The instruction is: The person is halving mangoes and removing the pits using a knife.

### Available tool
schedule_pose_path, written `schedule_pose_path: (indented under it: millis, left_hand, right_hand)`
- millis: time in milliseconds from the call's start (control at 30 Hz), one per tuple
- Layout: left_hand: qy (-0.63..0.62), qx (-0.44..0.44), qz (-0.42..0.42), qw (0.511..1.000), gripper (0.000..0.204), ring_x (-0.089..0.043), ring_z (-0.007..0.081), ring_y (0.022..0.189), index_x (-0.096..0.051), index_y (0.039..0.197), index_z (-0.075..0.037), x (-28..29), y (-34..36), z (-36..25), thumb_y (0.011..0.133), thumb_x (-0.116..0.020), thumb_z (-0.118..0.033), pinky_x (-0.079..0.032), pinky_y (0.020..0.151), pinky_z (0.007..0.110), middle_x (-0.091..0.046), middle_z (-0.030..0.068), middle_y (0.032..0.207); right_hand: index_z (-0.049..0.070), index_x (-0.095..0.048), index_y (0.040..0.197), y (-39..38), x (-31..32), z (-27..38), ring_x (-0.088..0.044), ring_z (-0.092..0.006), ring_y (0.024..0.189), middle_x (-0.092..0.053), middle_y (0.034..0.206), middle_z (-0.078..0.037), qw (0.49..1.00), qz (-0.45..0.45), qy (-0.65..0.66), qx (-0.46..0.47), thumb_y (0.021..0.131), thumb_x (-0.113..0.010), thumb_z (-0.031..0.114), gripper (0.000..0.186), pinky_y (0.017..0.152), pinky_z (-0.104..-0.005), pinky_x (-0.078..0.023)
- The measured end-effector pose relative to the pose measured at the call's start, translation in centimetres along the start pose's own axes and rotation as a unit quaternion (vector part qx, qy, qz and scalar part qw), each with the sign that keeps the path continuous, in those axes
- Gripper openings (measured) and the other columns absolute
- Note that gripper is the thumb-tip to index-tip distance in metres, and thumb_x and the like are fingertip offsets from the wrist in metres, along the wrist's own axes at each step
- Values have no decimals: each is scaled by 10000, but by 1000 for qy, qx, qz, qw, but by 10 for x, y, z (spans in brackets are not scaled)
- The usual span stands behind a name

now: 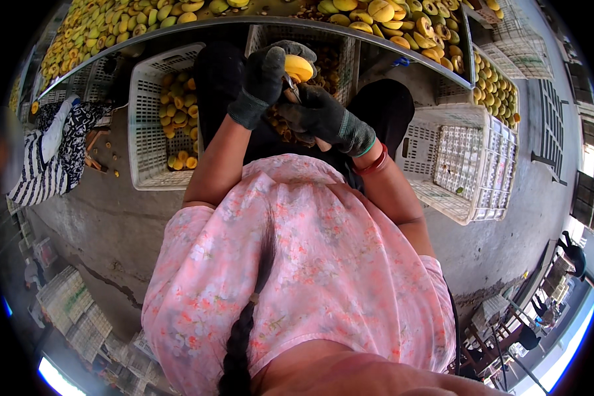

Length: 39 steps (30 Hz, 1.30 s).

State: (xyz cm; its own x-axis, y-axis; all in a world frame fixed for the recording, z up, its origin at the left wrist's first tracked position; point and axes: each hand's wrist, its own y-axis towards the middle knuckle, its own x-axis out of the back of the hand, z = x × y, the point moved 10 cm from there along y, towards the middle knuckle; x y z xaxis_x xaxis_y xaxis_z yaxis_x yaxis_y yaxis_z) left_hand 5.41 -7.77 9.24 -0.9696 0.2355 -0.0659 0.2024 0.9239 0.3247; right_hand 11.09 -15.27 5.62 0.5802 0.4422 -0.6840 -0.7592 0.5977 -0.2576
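Over my lap, my left hand (pixel 263 80) in a dark grey knit glove is closed around a yellow peach (pixel 299 68). My right hand (pixel 320 115), gloved alike, grips a small pitting knife (pixel 292 87) with a metal blade and a light handle. Its metal tip meets the near side of the peach; how deep it goes I cannot tell. The handle's end sticks out below my right palm. Beneath both hands, between my knees, stands a crate (pixel 350 63) with cut fruit in it, partly hidden by my hands.
A metal-edged table (pixel 231 21) heaped with yellow fruit spans the far side. On the left is a white crate (pixel 138 125) partly filled with fruit; on the right, a white crate (pixel 472 158) lies near a fruit-filled one (pixel 495 92). Another person (pixel 49 148) sits at far left.
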Motion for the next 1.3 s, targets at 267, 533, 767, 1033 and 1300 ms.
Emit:
schedule_pose_path:
  millis: [267, 533, 767, 1033, 1300]
  left_hand:
    - [-130, 118, -76, 982, 704, -640, 213, 711, -604, 963, 14, 11, -2, 18, 897, -279, -607, -534, 650, 303, -650, 151, 866]
    - [-54, 166, -200, 964, 775, -631, 207, 674, -562, 1056, -12, 45, -10, -4, 836, -282, -701, -534, 592, 299, -642, 130, 863]
    - [82, 121, -234, 961, 595, -599, 202, 828, -571, 1006, 36, 69, -15, 2, 955, -252, -463, -469, 787, 304, -632, 109, 932]
    - [-38, 82, -132, 987, 616, -620, 199, 837, -595, 1025, -9, 38, -2, 33, 932, -284, -533, -494, 775, 309, -640, 113, 940]
    - [4, 118, -171, 978, 594, -613, 184, 835, -612, 987, -8, 47, -3, 21, 944, -288, -504, -485, 771, 295, -636, 90, 931]
  right_hand:
    - [71, -524, 918, 18, 15, 8, -463, -77, 468, -499, 630, 23, 969, -69, -196, 136, 881, -561, 151, 95, 405, -239, -362]
    - [76, -540, 980, 18, 0, 19, -531, -64, 528, -560, 638, -21, 877, -126, -433, 165, 848, -610, 173, 178, 434, -252, -391]
    - [24, -526, 1029, 9, 0, 44, -595, -327, 620, -590, 702, -162, 760, -209, -524, 322, 792, -620, 108, 269, 501, -357, -434]
    - [21, -529, 1049, 22, 9, 40, -597, -356, 693, -596, 788, -188, 700, -220, -632, 248, 747, -616, 131, 332, 554, -408, -472]
    - [88, -492, 1017, 1, -14, 60, -624, -321, 698, -627, 766, -166, 595, -228, -752, 167, 812, -533, 202, 238, 584, -444, -477]
